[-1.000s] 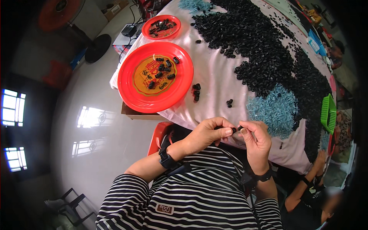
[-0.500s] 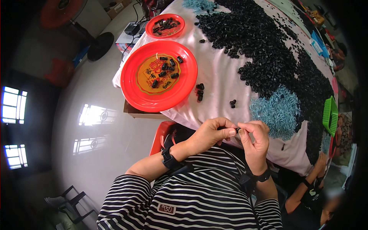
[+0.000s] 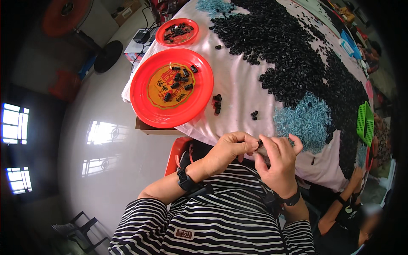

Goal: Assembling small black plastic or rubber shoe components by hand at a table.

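Just beyond my lap, my left hand (image 3: 236, 146) pinches a small black plastic piece (image 3: 260, 143) between thumb and fingertips. My right hand (image 3: 279, 160) is close beside it, its thumb and fingers apart, the index fingertip near or touching the piece. Past my hands, a little cluster of black pieces (image 3: 254, 115) lies on the pink cloth (image 3: 238, 89). Another small group of black pieces (image 3: 217, 104) sits by the large red plate (image 3: 202, 70), which carries several more. To the right of the cluster is a heap of small clear-blue plastic parts (image 3: 302, 123).
A huge spread of black pieces (image 3: 289, 55) covers much of the table. A smaller red plate (image 3: 196, 32) with black parts stands at the far left, and a green basket (image 3: 364, 125) at the right. On the right, a co-worker's arm (image 3: 340, 204) reaches to the table. A standing fan (image 3: 108, 55) is on the floor.
My right thumb and fingers have spread and come away from the pinch. My left hand keeps its pinch on the black piece. The view has shifted slightly.
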A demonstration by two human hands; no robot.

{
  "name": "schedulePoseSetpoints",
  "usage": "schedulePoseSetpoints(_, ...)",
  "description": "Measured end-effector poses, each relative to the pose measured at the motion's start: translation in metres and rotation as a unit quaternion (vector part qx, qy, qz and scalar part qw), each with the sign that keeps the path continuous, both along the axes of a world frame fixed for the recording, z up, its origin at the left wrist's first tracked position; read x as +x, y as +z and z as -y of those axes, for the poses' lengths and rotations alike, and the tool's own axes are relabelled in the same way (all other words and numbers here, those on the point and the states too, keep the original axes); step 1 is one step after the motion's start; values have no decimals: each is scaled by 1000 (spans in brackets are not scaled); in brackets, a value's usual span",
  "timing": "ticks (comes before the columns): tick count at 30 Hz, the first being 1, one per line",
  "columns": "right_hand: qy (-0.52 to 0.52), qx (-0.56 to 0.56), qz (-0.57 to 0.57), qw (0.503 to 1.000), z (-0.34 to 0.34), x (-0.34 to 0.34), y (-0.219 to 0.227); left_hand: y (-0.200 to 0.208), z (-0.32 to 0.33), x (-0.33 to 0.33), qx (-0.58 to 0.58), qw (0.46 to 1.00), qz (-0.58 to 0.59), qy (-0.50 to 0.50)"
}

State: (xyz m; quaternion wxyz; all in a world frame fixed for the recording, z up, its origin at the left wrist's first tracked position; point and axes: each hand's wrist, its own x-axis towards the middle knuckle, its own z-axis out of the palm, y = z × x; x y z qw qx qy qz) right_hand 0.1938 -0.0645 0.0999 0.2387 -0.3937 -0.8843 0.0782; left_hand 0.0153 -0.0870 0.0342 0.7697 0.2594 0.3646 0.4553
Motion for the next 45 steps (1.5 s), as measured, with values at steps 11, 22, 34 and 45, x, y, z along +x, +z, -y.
schedulePoseSetpoints(11, 16, 88, 55, 994, 2, 3, -13, 6, -2, 0, -43, 997, 0, -64)
schedulePoseSetpoints(22, 18, 92, 80, 992, 5, 4, -16, 0, 1, 2, -85, 995, 2, -54)
schedulePoseSetpoints(34, -5, 119, 54, 991, 2, 8, -22, 3, -4, -1, -24, 988, -64, -139)
schedulePoseSetpoints(45, 53, 45, 3, 998, 8, 23, -18, 14, 2, 5, -87, 988, -16, -130)
